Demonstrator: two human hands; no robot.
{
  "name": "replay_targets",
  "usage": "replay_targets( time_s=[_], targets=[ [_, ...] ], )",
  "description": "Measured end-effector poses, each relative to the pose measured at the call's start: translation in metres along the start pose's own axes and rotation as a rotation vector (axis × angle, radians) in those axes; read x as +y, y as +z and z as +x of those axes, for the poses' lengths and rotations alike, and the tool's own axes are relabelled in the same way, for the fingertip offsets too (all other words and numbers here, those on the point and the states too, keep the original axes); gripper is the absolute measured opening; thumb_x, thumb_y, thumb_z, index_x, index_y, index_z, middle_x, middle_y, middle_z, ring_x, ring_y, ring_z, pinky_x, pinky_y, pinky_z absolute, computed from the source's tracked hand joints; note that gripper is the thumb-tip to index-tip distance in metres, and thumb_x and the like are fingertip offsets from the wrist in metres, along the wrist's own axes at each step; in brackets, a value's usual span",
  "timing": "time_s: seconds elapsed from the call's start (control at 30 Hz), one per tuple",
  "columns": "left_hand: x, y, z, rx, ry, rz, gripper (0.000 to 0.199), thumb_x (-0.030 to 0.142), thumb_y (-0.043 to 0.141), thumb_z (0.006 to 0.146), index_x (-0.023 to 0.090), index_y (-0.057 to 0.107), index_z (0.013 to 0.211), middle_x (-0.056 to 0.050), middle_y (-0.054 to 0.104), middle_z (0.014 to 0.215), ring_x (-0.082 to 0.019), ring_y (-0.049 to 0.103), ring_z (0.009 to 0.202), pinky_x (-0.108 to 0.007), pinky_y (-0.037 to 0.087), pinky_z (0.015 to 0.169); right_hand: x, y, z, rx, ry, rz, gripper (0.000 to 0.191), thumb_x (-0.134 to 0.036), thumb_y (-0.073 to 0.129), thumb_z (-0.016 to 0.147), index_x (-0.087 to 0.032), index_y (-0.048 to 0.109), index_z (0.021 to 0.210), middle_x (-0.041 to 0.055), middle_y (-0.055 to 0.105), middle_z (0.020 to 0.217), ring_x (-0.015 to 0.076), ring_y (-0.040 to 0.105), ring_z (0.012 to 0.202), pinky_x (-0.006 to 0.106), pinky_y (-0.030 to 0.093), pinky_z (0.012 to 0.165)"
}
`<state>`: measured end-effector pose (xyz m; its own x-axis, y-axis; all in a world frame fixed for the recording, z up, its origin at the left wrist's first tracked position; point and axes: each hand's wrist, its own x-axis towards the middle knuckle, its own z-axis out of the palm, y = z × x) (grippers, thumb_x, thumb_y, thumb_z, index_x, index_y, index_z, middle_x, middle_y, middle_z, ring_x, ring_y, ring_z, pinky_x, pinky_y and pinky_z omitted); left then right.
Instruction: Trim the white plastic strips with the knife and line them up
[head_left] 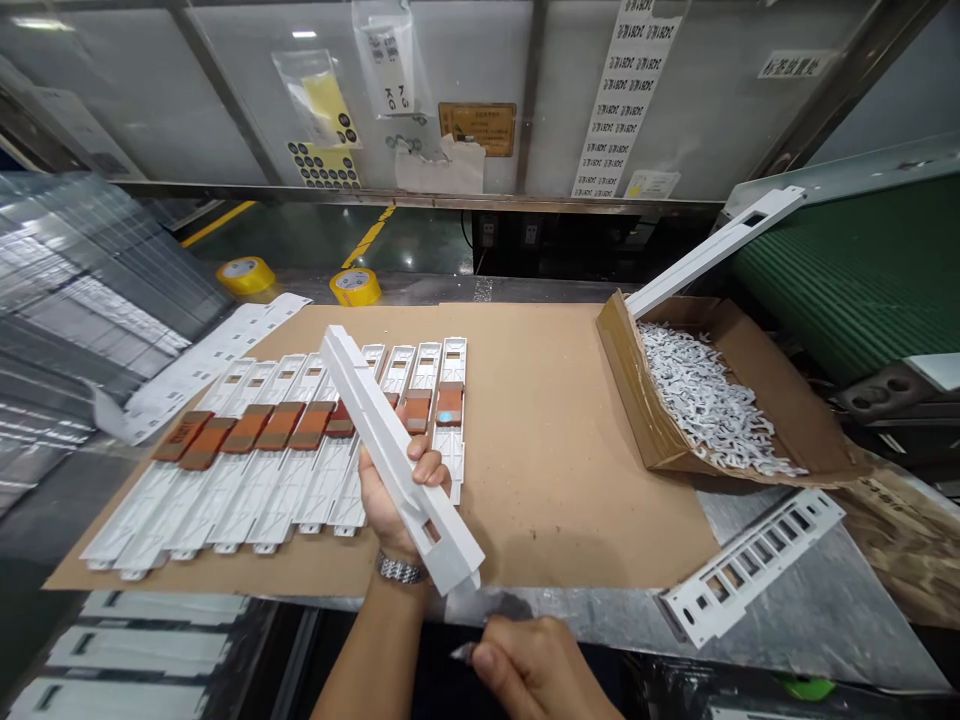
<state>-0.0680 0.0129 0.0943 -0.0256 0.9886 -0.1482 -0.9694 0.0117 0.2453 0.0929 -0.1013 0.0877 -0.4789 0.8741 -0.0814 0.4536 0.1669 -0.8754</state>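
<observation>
Background: a glass-fronted panel [615,100] with taped-on labels runs behind the counter [787,620], and two rolls of yellow tape [355,287] sit beyond the cardboard.
Work surface: a large cardboard sheet [555,450] covers most of the counter, its near edge running just past the left wrist.
Open room: a wide bare stretch of cardboard lies between the parts and the box; the grey counter strip in front is open except for one part.
Right edge: a green conveyor belt [847,270] runs just beyond a low cardboard box [739,330] full of white plastic offcuts [705,400], with a long white bar [712,250] leaning on the box's rim.
Near right: a white slotted frame [750,570] lies tilted across the cardboard's edge.
Left side: a tight row of white moulded frames [270,470] with orange-brown pads [277,425] lies side by side, nearly touching.
Held part: a white moulded bar [390,450], square-edged with a slotted end, slants above that row.
Left hand: the left hand [390,510], wearing a metal-link watch [400,568], wraps around the bar.
Right hand: the right hand [532,670] is curled low at the counter's edge, pinching a small grey pointed tip [461,652], too blurred to name.
</observation>
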Motion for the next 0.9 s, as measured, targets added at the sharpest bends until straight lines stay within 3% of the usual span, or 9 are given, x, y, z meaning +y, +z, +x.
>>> replay_targets(
  time_s=[0.1,0.17,0.23,0.43,0.53,0.9],
  targets=[
    [0.0,0.004,-0.006,0.062,0.024,0.097,0.047,0.042,0.04,0.082,0.016,0.051,0.119,-0.006,0.059,0.079,-0.017,0.059,0.066,-0.032,0.053,0.061,0.0,-0.013,-0.003,0.141,-0.01,0.127,0.041,-0.043,0.026,0.096,-0.022,0.059,0.083,-0.0013,0.057,0.068,0.012,0.055,0.062,0.02,0.039,0.057],
    [-0.001,0.005,-0.012,0.148,0.028,0.242,0.048,0.039,0.052,0.075,0.014,0.053,0.116,-0.01,0.062,0.091,-0.025,0.061,0.083,-0.04,0.054,0.07,0.0,-0.024,-0.006,0.265,0.017,0.147,0.032,-0.036,0.03,0.096,-0.026,0.058,0.108,0.0012,0.062,0.089,0.0134,0.059,0.078,0.021,0.044,0.07],
    [-0.002,0.004,-0.018,0.225,0.022,0.379,0.044,0.032,0.061,0.07,0.016,0.054,0.11,-0.009,0.063,0.095,-0.027,0.06,0.092,-0.041,0.054,0.074,0.002,-0.031,-0.008,0.348,0.034,0.121,0.031,-0.03,0.033,0.096,-0.028,0.051,0.12,0.0023,0.06,0.096,0.013,0.06,0.084,0.021,0.046,0.074],
    [-0.008,0.004,-0.024,0.246,0.195,0.696,0.048,0.039,0.074,0.065,0.023,0.05,0.104,0.0,0.063,0.082,-0.016,0.063,0.075,-0.026,0.053,0.063,0.015,-0.026,-0.006,0.601,-0.086,-0.156,0.032,-0.019,0.041,0.092,-0.024,0.049,0.123,0.005,0.057,0.09,0.0144,0.059,0.075,0.022,0.047,0.064],
    [-0.009,0.007,-0.025,0.278,0.239,0.727,0.046,0.039,0.076,0.063,0.024,0.048,0.096,0.002,0.062,0.077,-0.012,0.061,0.066,-0.023,0.052,0.059,0.019,-0.019,-0.002,0.69,-0.115,-0.287,0.034,-0.017,0.043,0.091,-0.021,0.049,0.125,0.0069,0.059,0.087,0.0168,0.058,0.073,0.025,0.046,0.063],
    [-0.012,0.021,-0.028,0.367,0.3,0.779,0.067,0.036,0.082,0.052,0.027,0.041,0.104,0.006,0.057,0.078,-0.011,0.058,0.065,-0.022,0.05,0.057,0.019,-0.013,0.005,0.722,-0.138,-0.451,0.032,-0.018,0.043,0.092,-0.016,0.051,0.123,0.0072,0.059,0.076,0.0173,0.058,0.064,0.026,0.046,0.057]
  ],
)
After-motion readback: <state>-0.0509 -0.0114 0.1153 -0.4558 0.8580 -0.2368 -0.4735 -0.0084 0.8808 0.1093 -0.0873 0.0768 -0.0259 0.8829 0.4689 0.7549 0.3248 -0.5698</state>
